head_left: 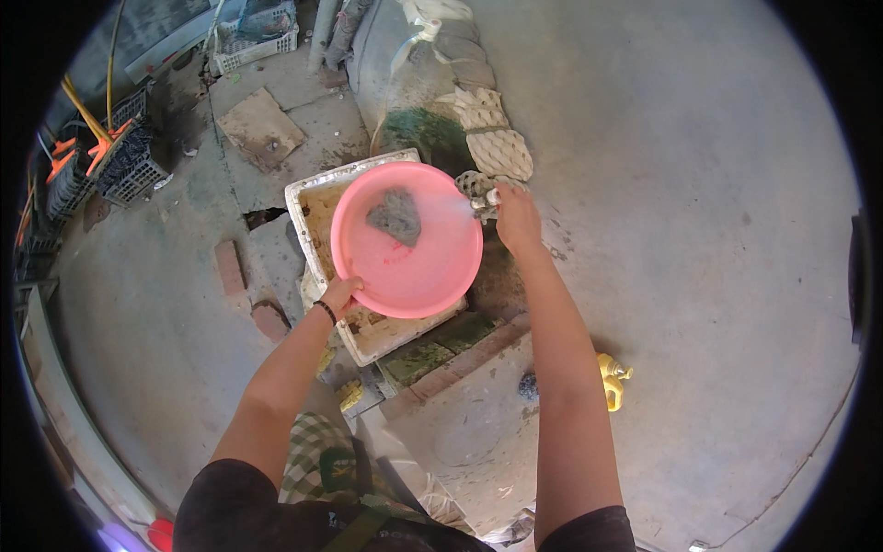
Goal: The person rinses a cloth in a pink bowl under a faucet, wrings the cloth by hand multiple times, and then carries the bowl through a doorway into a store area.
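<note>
A pink plastic basin (pixel 354 235) rests tilted over a white foam box (pixel 310 207). Inside it lies a bunched grey cloth (pixel 395 217). My left hand (pixel 341 296) is closed on the basin's near-left rim, thumb over the edge. At the basin's right side my right hand (pixel 518 219) has its fingers wrapped around the handle of a metal tap (pixel 482 201). A pale, blurred spray runs from the tap into the basin. The fingertips of the right hand are partly hidden.
Beyond the tap lies a row of pale wrapped padding (pixel 497 152). A yellow jug (pixel 611 381) stands by my right forearm. Loose bricks (pixel 230 268) lie left of the box. Dark crates (pixel 134 173) with orange-headed brooms and a white crate (pixel 258 46) are farther left.
</note>
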Available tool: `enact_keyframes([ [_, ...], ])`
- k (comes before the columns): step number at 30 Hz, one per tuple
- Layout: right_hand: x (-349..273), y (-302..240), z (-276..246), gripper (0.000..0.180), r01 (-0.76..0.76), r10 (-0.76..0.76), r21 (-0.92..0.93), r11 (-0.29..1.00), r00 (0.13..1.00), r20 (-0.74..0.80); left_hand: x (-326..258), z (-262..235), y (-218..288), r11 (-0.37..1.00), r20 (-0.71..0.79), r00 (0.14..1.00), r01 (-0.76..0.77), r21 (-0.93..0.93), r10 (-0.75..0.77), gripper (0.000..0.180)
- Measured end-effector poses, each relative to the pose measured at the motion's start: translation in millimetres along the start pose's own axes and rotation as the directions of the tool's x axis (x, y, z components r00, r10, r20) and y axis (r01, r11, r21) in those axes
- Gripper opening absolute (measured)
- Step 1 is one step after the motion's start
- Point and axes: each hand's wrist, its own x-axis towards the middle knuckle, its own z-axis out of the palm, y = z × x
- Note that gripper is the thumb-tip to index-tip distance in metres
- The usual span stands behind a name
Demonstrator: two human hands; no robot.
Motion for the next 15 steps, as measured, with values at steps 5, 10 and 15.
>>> enact_keyframes([
  [5, 0.5, 3.4, 3.8, 0.036, -0.007, 0.007, 0.006, 1.000, 1.000, -0.004, 0.7, -1.1, -0.3, 1.000, 0.016, 1.000, 0.003, 0.021, -0.004, 0.040],
  [10, 1.9, 4.8, 3.4, 0.037, -0.006, 0.006, 0.006, 1.000, 0.999, 0.054, -1.6, -2.6, -2.7, 1.000, 0.001, 1.000, 0.000, 0.014, 0.000, 0.037],
  [15, 1.1, 5.9, 2.7, 0.038, 0.024, -0.024, 0.003, 1.000, 0.998, 0.058, 4.5, -13.1, -3.9, 0.999, -0.012, 0.999, 0.037, 0.019, -0.037, 0.038],
])
